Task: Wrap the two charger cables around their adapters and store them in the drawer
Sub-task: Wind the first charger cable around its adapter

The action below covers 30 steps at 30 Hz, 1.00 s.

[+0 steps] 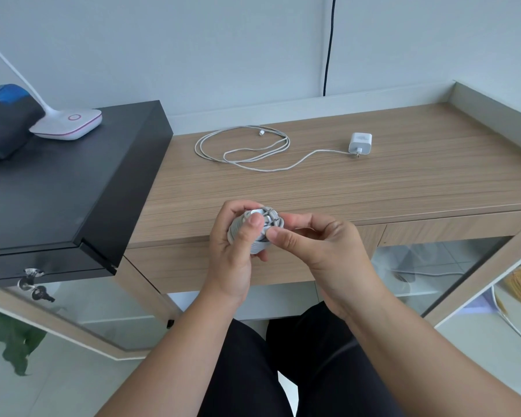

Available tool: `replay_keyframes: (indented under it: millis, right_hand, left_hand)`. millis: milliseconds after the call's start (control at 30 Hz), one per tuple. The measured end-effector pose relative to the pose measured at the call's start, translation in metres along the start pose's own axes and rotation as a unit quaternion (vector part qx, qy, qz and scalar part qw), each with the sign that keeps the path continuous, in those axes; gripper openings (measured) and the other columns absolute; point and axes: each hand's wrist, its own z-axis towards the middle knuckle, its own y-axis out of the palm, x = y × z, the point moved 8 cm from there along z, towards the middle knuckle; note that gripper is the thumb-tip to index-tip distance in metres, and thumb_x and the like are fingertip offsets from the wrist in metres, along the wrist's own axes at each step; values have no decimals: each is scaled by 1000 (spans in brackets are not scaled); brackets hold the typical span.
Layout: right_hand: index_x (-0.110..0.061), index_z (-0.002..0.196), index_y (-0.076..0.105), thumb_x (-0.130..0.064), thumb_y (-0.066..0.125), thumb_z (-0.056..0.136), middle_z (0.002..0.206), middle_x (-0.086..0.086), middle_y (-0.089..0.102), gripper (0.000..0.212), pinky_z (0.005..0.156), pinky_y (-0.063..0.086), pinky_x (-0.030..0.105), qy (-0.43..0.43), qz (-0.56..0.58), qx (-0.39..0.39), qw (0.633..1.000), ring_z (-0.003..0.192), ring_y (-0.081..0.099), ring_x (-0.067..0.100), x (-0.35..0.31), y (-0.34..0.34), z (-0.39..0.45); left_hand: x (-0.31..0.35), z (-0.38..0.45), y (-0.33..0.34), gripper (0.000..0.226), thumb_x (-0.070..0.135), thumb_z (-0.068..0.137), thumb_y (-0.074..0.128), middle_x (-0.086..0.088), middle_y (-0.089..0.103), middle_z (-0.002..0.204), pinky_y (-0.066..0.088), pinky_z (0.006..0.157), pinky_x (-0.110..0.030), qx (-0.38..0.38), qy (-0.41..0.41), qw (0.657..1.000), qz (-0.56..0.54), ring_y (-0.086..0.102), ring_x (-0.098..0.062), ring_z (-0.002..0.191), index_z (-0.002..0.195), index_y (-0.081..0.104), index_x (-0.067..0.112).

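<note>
My left hand (235, 251) grips a white adapter with its grey cable wound round it (260, 228), held over the front edge of the wooden desk (373, 188). My right hand (319, 245) pinches the cable's end at the bundle's right side with thumb and fingers. A second white adapter (360, 142) lies at the back of the desk, plugged into its white cable (247, 145), which sprawls in loose loops to the left. The desk's drawer front (175, 266) below my hands is shut.
A black cabinet (73, 182) stands at the left with a white lamp base (69, 123) and a blue object (6, 115) on top, and keys (32, 284) in its lock. A dark cord (330, 46) hangs down the wall. A raised ledge (494, 106) borders the desk's right.
</note>
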Motion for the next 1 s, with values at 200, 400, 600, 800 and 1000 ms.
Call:
replay_keyframes:
  millis: [200, 400, 600, 800, 1000]
  right_hand:
    - [-6, 101, 72, -21, 84, 61, 94, 15, 75, 45, 93, 52, 34, -8, 12, 15, 1000, 94, 71, 27, -2, -4, 1]
    - [-5, 94, 75, -11, 73, 80, 84, 3, 73, 16, 78, 47, 24, 1, -1, 5, 1000, 78, 66, 8, -1, -9, 8]
    - [-10, 80, 76, -19, 74, 72, 82, 12, 72, 12, 77, 48, 29, 19, 35, -6, 999, 77, 65, 15, 0, -10, 11]
    - [-6, 85, 74, -12, 67, 85, 76, 9, 69, 9, 76, 47, 29, -7, -49, -13, 999, 73, 59, 15, -6, -11, 14]
    - [-10, 82, 74, -10, 68, 85, 68, 0, 68, 6, 74, 48, 28, -35, -95, -44, 994, 67, 60, 9, -17, -10, 14]
  left_hand:
    - [-2, 2, 4, 25, 40, 69, 59, 4, 68, 84, 42, 47, -26, -19, -14, 1000, -10, 59, -15, 71, 90, 60, 26]
    - [-6, 2, 5, 29, 35, 68, 57, -4, 66, 92, 42, 47, -26, -47, -21, 998, -45, 61, -19, 75, 95, 59, 23]
    - [-3, 0, 6, 38, 30, 69, 57, -2, 66, 94, 44, 51, -28, -66, 14, 996, -53, 64, -19, 78, 103, 51, 15]
    - [-2, -1, 7, 34, 28, 69, 63, -2, 65, 92, 44, 52, -28, -75, 49, 996, -20, 57, -31, 78, 102, 56, 27]
    - [-6, -3, 8, 36, 27, 70, 61, 0, 66, 90, 44, 50, -28, -72, 35, 996, -45, 61, -24, 78, 103, 51, 19]
